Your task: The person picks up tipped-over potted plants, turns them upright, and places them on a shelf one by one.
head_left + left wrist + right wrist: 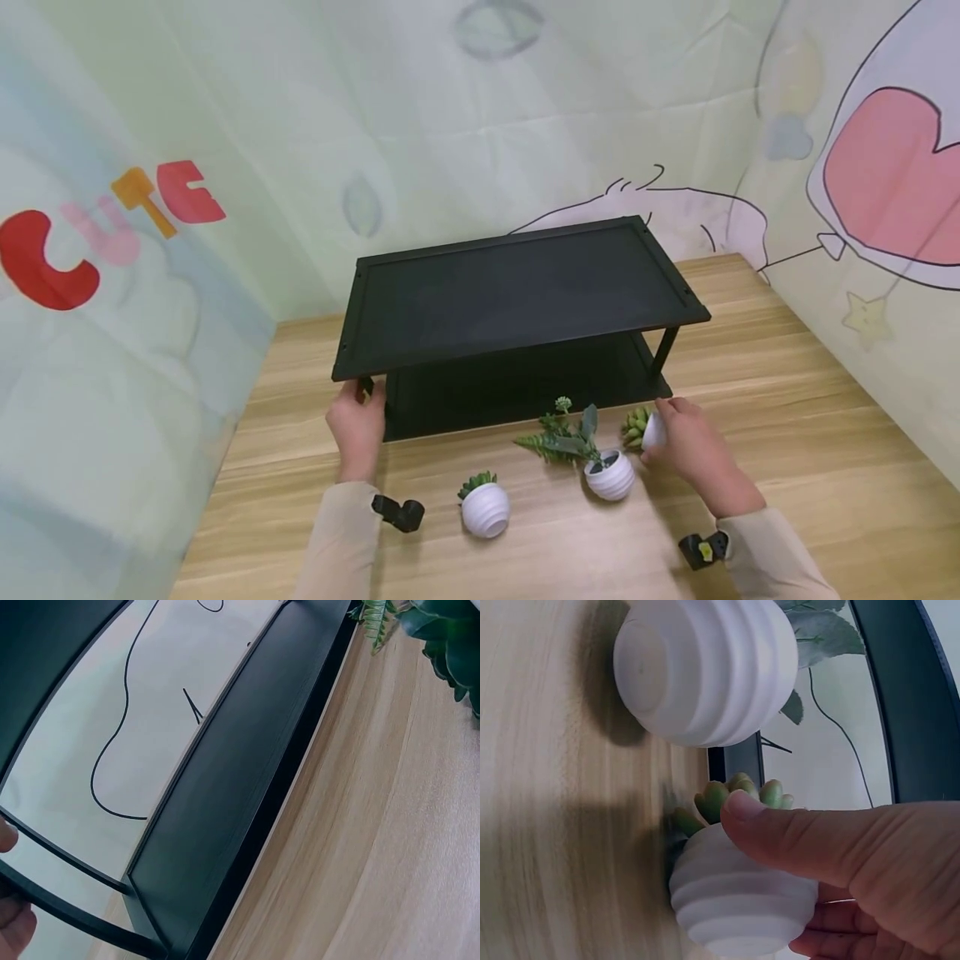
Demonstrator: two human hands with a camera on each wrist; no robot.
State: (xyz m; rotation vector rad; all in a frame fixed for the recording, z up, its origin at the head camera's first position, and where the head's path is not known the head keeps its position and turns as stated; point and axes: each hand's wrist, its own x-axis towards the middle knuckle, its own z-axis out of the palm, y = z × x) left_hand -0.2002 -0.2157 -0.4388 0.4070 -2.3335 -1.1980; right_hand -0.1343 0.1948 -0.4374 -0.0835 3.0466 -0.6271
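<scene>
A black two-tier shelf (517, 292) stands on the wooden table. At its front left corner my left hand (358, 429) grips the upright post (82, 919), with thumb and fingers either side of it in the left wrist view. My right hand (693, 446) holds a small white ribbed pot (742, 900) with a plump green succulent (727, 799), tipped on its side near the shelf's front right corner. Just left of that hand lies another white pot (610, 477) with long leafy sprigs (562, 442), tilted towards the shelf.
A third white pot (486, 510) with a dark green succulent (477, 483) lies tilted on the table (420, 567), nearer me. Printed fabric walls (300, 167) enclose the table at the back and both sides. The shelf's lower tier (480, 387) sits close to the tabletop.
</scene>
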